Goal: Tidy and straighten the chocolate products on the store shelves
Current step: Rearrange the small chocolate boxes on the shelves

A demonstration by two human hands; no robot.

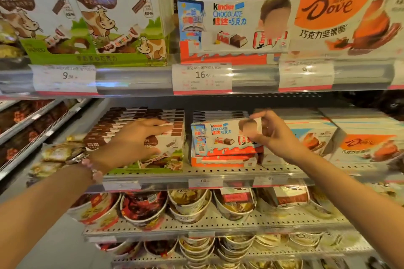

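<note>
While the left hand (140, 137) lies spread and flat on the front cow-print chocolate box (168, 153), holding nothing, the right hand (273, 133) pinches the right end of a Kinder box (220, 135), which sits tilted atop the Kinder stack (220, 160) on the middle shelf (218, 173), between the cow-print row and the Dove boxes (367, 146).

Head view, close, facing shelves (196, 176), angled slightly down.
</note>
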